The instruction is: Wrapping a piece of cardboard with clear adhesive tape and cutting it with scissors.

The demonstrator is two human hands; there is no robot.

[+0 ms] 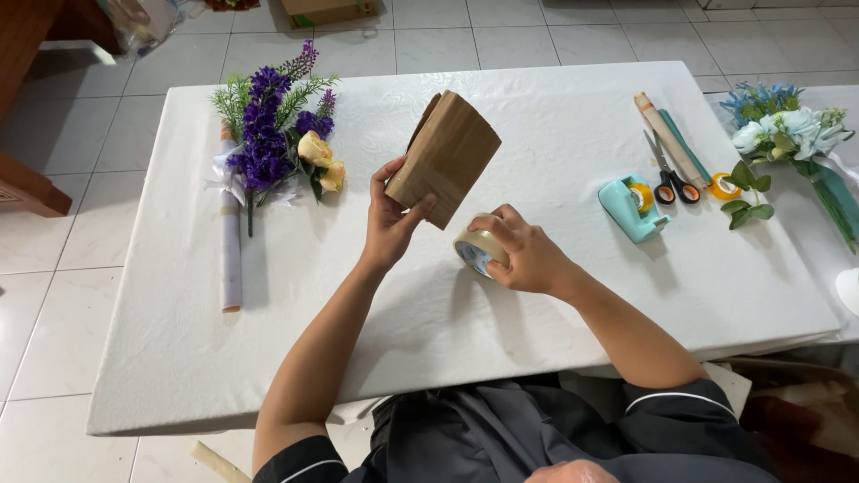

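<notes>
Table [537,268] under white cloth fills our view; on its left lies a purple bouquet [268,134] beside a paper roll [231,241], on its right a blue bouquet [787,130], another roll [667,139], a teal dispenser [631,207] and scissors [667,174]. Our left hand [389,219] grasps the brown bag [445,159] by its lower edge, held upright above the table's middle. We judge it light, stiff yet creasable; a pinch at the folded edge suits it. Our right hand [528,255] is closed around the tape [476,246], just below the bag; firm, smooth, best gripped about the rim.
</notes>
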